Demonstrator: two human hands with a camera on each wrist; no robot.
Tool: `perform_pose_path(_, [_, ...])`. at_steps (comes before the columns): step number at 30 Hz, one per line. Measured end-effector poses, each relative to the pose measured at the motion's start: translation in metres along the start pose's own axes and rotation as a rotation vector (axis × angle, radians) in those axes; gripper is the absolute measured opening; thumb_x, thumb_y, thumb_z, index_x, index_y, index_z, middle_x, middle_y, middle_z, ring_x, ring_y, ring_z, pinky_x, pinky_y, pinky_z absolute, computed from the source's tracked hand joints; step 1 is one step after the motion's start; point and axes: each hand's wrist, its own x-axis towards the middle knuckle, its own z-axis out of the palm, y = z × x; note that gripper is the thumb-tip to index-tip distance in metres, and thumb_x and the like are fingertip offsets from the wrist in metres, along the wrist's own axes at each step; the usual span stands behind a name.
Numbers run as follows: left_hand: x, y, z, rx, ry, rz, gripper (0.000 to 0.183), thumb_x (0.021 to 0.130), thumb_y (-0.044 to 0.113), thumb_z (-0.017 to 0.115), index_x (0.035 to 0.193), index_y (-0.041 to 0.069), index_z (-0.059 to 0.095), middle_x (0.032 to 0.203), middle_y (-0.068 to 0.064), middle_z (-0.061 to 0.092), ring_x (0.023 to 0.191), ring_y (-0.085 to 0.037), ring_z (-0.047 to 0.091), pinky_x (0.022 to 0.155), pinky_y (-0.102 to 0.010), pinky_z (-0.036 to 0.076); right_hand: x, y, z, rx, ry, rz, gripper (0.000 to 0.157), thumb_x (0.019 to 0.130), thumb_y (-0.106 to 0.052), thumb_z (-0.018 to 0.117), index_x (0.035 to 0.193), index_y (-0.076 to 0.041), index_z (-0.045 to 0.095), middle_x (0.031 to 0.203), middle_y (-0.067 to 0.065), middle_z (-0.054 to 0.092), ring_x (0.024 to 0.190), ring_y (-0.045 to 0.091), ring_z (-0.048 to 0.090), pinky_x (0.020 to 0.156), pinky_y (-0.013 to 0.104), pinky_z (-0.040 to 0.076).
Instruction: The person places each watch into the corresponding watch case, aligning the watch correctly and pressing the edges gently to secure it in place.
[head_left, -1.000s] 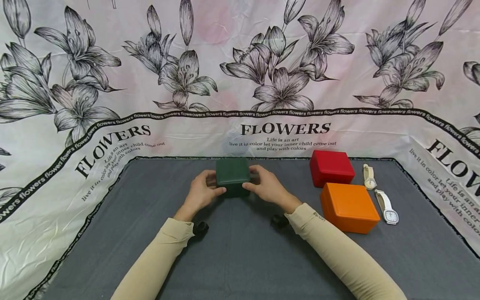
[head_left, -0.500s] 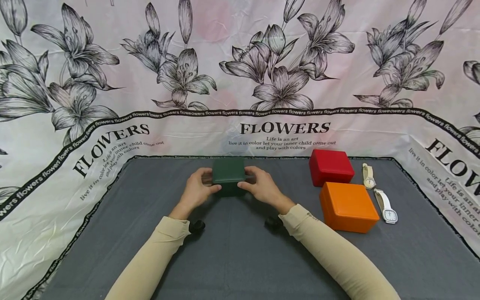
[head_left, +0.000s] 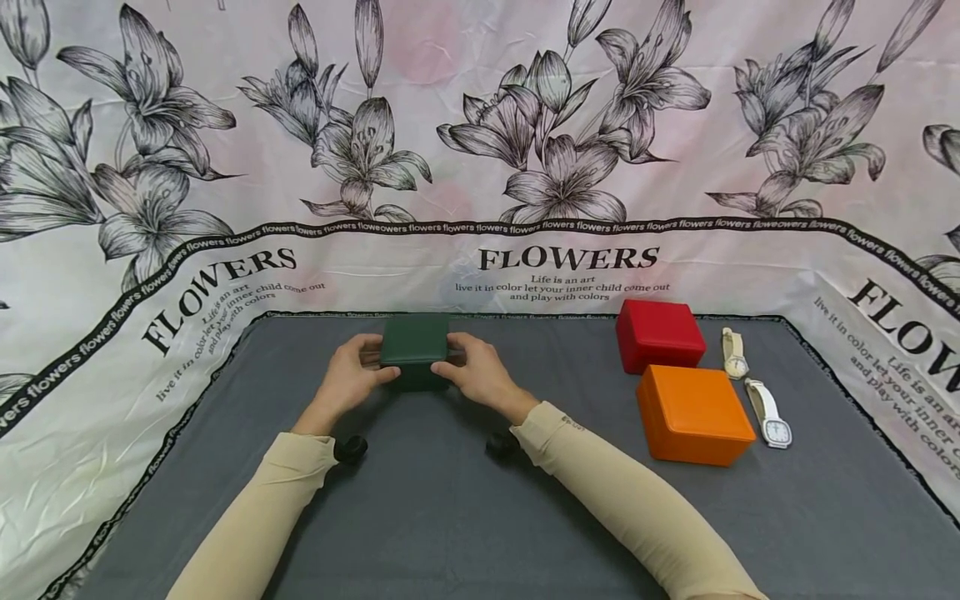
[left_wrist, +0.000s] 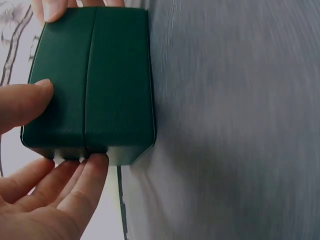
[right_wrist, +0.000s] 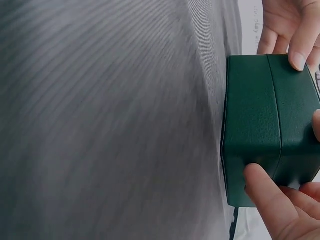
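A dark green box with a leathery surface stands on the grey cloth near the far edge, its lid down. My left hand grips its left side, thumb on the front face. On the opposite side my right hand holds it the same way. The left wrist view shows a straight seam across the green box, with fingertips pressed to its end. From the right wrist, the fingers lie against the side of the green box.
To the right stand a red box and, just in front of it, an orange box. Beside them lie two pale-strapped wristwatches, a smaller watch and a larger watch. A flower-printed cloth rises behind the table.
Both hands have slid the green box to the left along the cloth, gripping it throughout. The red and orange boxes and the watches stay where they were.
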Motion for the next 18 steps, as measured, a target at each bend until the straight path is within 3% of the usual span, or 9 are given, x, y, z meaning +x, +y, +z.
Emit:
perform_pose_path(10, [-0.001, -0.019, -0.037, 0.051, -0.001, -0.011, 0.061, 0.086, 0.01, 0.071, 0.138, -0.004, 0.042, 0.13, -0.025, 0.05, 0.117, -0.04, 0.053, 0.091, -0.05, 0.048, 0.02, -0.02, 0.032, 0.028, 0.018, -0.013, 0.061, 0.091, -0.03, 0.066, 0.142, -0.006, 0.043, 0.132, 0.01, 0.055, 0.107, 0.019, 0.063, 0.08, 0.032, 0.054])
perform_pose_path(18, [-0.001, -0.03, -0.059, 0.074, 0.002, -0.061, 0.063, 0.088, 0.014, 0.069, 0.142, 0.0, 0.04, 0.135, -0.024, 0.048, 0.122, -0.04, 0.049, 0.094, -0.053, 0.045, 0.036, -0.033, 0.052, 0.051, 0.007, -0.008, 0.057, 0.091, -0.029, 0.066, 0.14, -0.009, 0.045, 0.125, 0.006, 0.059, 0.101, 0.014, 0.063, 0.073, 0.026, 0.054])
